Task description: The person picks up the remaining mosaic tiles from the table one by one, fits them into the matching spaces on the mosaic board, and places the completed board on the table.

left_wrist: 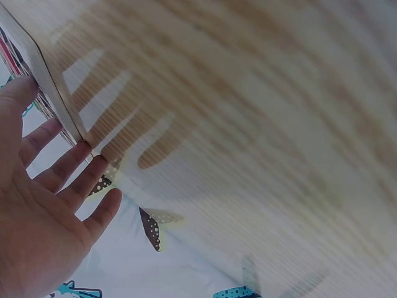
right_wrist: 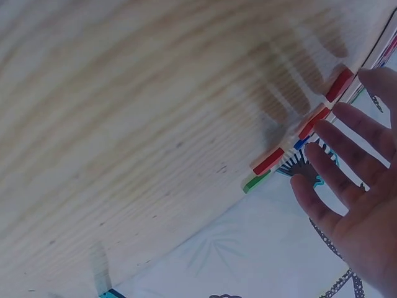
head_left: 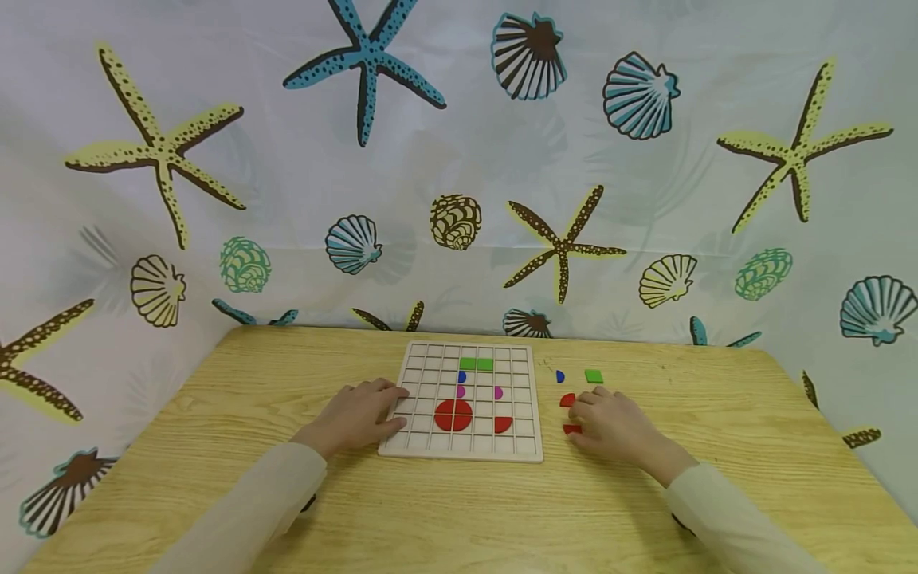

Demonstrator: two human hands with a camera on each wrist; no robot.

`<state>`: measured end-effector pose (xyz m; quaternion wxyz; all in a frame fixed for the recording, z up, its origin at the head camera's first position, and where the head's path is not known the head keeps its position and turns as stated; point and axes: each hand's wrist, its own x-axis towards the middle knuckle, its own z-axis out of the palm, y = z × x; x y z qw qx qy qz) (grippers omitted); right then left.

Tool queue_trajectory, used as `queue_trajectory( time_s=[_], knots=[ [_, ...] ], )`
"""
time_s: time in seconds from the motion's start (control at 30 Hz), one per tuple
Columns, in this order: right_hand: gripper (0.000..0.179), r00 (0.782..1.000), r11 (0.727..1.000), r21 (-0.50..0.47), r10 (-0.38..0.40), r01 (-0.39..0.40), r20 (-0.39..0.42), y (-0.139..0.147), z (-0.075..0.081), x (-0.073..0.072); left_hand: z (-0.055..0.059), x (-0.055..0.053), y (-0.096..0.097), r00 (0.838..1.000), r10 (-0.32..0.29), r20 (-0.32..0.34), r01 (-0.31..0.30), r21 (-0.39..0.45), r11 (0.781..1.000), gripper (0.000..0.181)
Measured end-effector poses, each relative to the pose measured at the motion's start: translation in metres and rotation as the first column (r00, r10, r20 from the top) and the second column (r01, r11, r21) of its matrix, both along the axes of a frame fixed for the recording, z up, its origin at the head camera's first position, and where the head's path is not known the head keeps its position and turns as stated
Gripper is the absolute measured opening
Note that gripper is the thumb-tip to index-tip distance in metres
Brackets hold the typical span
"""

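Note:
A white grid board (head_left: 423, 388) lies on the table. On it are two green squares (head_left: 476, 364), a blue half-circle (head_left: 462, 377), two magenta pieces (head_left: 498, 393), a red circle (head_left: 453, 415) made of smaller pieces, and a red quarter-circle (head_left: 504, 424). My left hand (head_left: 362, 413) is at the board's left edge, fingers spread and loosely extended. Right of the board, my right hand (head_left: 617, 424) hovers low beside red pieces (head_left: 568, 400), its fingers apart and holding nothing. In the right wrist view, three red pieces (right_wrist: 268, 161) lie beyond its fingertips, one hidden from the head view.
Beyond the right hand, a loose blue half-circle (head_left: 560, 376) and a green square (head_left: 594, 376) lie on the wooden table (head_left: 459, 518). A white cloth (head_left: 459, 159) printed with starfish and shells hangs behind the table and at both sides.

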<state>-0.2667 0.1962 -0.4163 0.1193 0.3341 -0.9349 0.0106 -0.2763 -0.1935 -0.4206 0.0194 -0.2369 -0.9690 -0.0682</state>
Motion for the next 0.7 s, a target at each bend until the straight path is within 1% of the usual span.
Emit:
queue_trajectory(
  time_s=[0.27, 0.5, 0.7],
  knots=[
    [0.016, 1.0, 0.999, -0.019, 0.028, -0.028, 0.004, 0.0036, -0.0037, 0.0031, 0.0, -0.0004, 0.0005, 1.0, 0.003, 0.008, -0.003, -0.003, 1.0, 0.047],
    [0.015, 1.0, 1.0, -0.022, 0.021, -0.021, 0.017, 0.0038, -0.0049, 0.0029, 0.001, 0.0004, 0.0006, 1.0, 0.002, 0.014, -0.002, -0.003, 1.0, 0.047],
    [0.015, 1.0, 1.0, -0.016, 0.015, -0.015, 0.02, 0.0029, -0.0044, 0.0024, -0.0018, -0.0021, -0.0008, 1.0, 0.004, 0.012, -0.004, -0.008, 1.0, 0.047]
  ],
)
